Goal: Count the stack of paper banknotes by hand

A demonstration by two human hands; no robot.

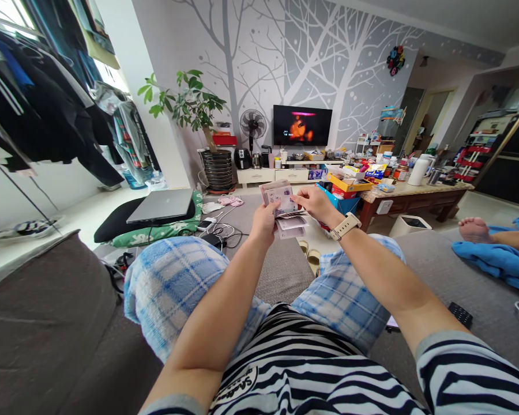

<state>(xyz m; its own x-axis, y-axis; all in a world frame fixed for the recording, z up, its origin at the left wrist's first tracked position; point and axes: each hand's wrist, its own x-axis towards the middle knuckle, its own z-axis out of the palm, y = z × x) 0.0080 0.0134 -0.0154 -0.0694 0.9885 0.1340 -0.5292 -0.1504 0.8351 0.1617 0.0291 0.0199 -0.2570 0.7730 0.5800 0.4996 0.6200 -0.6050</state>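
Observation:
A stack of banknotes [284, 199] is held up in front of me, above the grey sofa seat. My left hand [264, 221] grips the stack at its lower left, the thumb lying across its face. Some notes are folded down below that thumb and fan out beneath the stack. From the right, my right hand [315, 203] pinches the edge of a note, thumb and fingers pressed together. A watch with a beige strap [345, 226] is on my right wrist. Parts of the notes are hidden behind my fingers.
On the left a closed laptop [160, 205] lies on cushions, beside tangled cables [225, 233]. A crowded coffee table [415, 193] stands ahead to the right. Another person's foot [476, 230] rests on the sofa at right. A remote [460, 314] lies beside my right arm.

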